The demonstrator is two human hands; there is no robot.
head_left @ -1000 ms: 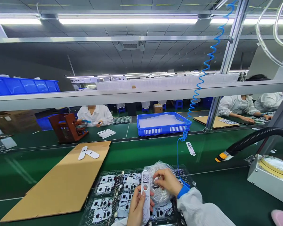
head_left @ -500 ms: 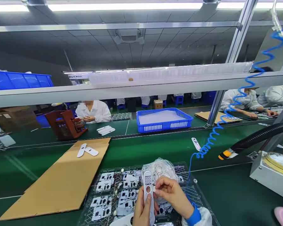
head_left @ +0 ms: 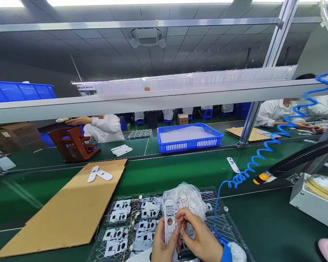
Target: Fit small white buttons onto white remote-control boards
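Observation:
My left hand (head_left: pixel 164 242) is wrapped round a long white plastic panel (head_left: pixel 169 211), held upright, with digit-shaped cutouts near its top and a round hole below them. Close against the panel's right edge, the fingers of my right hand (head_left: pixel 195 234) are pinched together; whatever they hold is too small to make out. Behind both hands lies a clear plastic bag (head_left: pixel 184 196) of small parts. Beneath them, a clear tray (head_left: pixel 232 233) carries several grey-white plates (head_left: pixel 116 247) with dark holes. Another white panel (head_left: pixel 140 255) lies partly hidden by my left hand.
A cardboard sheet (head_left: pixel 57 214) with two white panels covers the left. A blue basket (head_left: pixel 189 138) stands across the green belt (head_left: pixel 153 171). On the right are a coiled blue hose (head_left: pixel 259 158), a black duct (head_left: pixel 297 160) and a grey box (head_left: pixel 313 203). Co-workers sit opposite.
My right fingers have closed in along the panel's edge, lower than before, and the small white piece they pinched is now hidden. The co-worker at left has reached up sideways. The view shifted slightly.

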